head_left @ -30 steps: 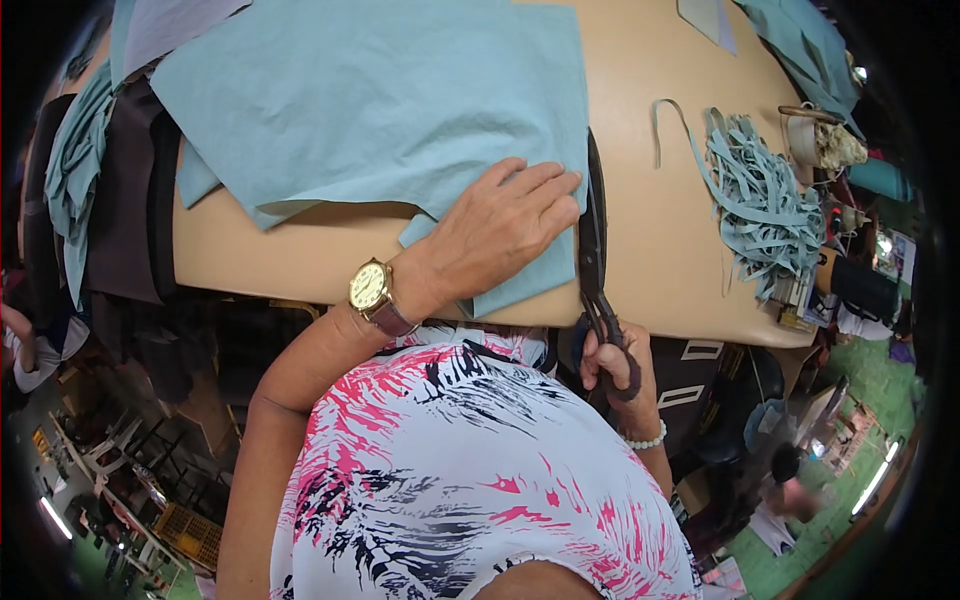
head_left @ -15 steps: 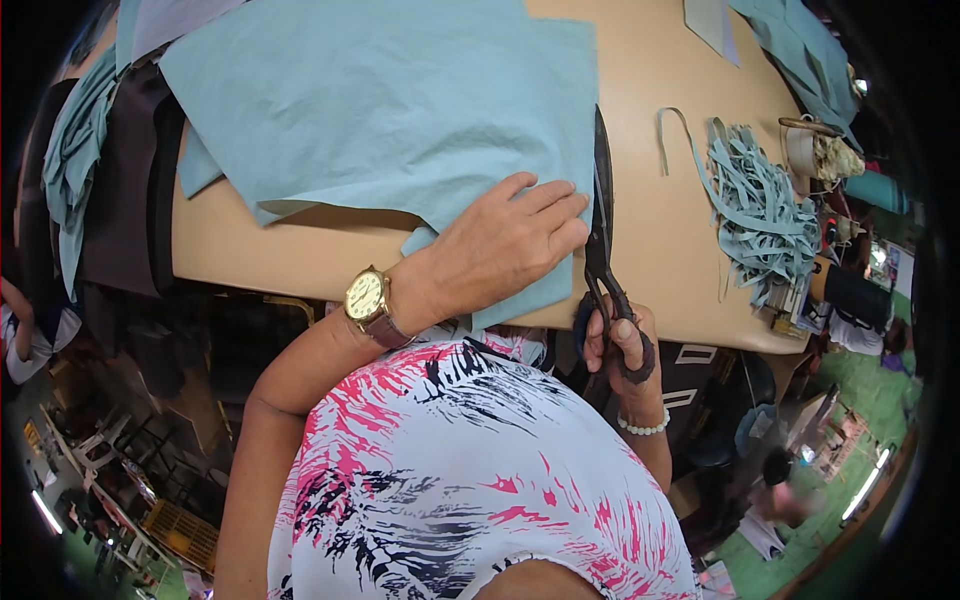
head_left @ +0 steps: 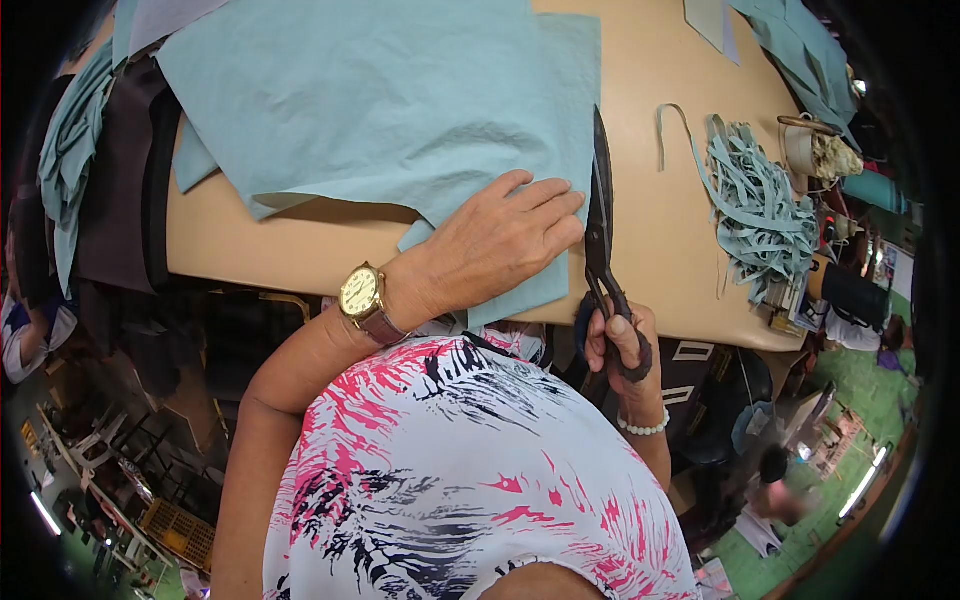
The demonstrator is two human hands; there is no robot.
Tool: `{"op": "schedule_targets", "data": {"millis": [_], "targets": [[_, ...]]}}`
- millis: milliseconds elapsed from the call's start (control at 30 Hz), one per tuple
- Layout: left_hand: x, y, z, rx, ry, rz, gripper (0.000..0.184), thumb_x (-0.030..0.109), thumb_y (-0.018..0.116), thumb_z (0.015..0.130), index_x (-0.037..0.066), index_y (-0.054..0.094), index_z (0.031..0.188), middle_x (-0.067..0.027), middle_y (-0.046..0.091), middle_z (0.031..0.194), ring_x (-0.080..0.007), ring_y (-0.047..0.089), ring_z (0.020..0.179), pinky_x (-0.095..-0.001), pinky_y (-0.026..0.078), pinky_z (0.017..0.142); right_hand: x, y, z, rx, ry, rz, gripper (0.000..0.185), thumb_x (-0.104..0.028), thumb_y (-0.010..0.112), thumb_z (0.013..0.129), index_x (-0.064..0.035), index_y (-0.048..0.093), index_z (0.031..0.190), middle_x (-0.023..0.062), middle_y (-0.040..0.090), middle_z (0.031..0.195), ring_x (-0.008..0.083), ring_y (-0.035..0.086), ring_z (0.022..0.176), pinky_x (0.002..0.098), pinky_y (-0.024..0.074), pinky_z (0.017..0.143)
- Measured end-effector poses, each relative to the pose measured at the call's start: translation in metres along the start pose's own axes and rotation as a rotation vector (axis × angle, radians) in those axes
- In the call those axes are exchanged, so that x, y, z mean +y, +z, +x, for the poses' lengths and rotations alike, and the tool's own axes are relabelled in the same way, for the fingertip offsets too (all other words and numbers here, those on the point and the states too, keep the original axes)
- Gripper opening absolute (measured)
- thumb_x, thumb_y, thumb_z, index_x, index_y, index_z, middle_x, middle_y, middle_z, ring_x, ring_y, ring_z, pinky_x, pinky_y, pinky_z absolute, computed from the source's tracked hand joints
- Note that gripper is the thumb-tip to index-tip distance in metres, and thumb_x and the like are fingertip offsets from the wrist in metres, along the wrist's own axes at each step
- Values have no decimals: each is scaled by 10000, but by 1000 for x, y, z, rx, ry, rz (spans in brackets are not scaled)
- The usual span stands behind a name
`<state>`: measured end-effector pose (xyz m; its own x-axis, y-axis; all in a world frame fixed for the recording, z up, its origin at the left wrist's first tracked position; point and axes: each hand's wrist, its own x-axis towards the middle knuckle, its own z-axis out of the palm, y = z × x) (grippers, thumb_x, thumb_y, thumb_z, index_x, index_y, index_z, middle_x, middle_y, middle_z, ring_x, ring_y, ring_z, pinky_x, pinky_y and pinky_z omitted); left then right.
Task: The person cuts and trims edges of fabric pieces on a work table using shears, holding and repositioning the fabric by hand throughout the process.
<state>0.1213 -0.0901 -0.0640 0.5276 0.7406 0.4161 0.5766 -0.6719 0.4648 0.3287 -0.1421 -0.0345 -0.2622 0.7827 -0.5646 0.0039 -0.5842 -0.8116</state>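
A large piece of light blue-green fabric (head_left: 370, 110) lies over the table, its right edge running beside the scissors. My left hand (head_left: 505, 240) rests flat on the fabric near that edge, fingers stretched out and slightly apart. In my right hand (head_left: 630, 350) are large dark scissors (head_left: 600, 230), gripped by the handles at the table's front edge. Their blades point away from me along the fabric's right edge, close to my left fingertips. Whether any cloth sits between the blades, I cannot tell.
A tangled heap of blue-green fabric strips (head_left: 765, 205) lies on the tan table (head_left: 660, 290) at the right. Beyond it stands a round container (head_left: 800, 150) with pale stuff in it. More cloth (head_left: 800, 60) lies at the far right; dark fabric (head_left: 115, 190) hangs at the left.
The fabric and my left hand appear very slightly further left in view, along with the table's left edge. My right hand and the scissors are almost unchanged.
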Motion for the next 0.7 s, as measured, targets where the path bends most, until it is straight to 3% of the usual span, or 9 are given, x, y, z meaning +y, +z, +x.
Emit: {"op": "schedule_targets", "data": {"millis": [400, 700], "targets": [[-2, 0, -1, -6, 3, 12, 88, 86, 488, 749, 29, 479, 816, -105, 544, 1104, -236, 491, 1059, -380, 391, 875, 1, 0, 0, 18, 21, 0, 303, -266, 654, 756, -22, 501, 661, 20, 461, 479, 82, 440, 387, 193, 341, 373], [-2, -1, -3, 1, 0, 9, 88, 81, 490, 745, 27, 484, 814, -104, 550, 1095, -238, 493, 1055, -383, 392, 874, 2, 0, -1, 31, 55, -27, 291, -257, 661, 756, -18, 511, 685, 10, 466, 482, 68, 433, 379, 186, 328, 363]]}}
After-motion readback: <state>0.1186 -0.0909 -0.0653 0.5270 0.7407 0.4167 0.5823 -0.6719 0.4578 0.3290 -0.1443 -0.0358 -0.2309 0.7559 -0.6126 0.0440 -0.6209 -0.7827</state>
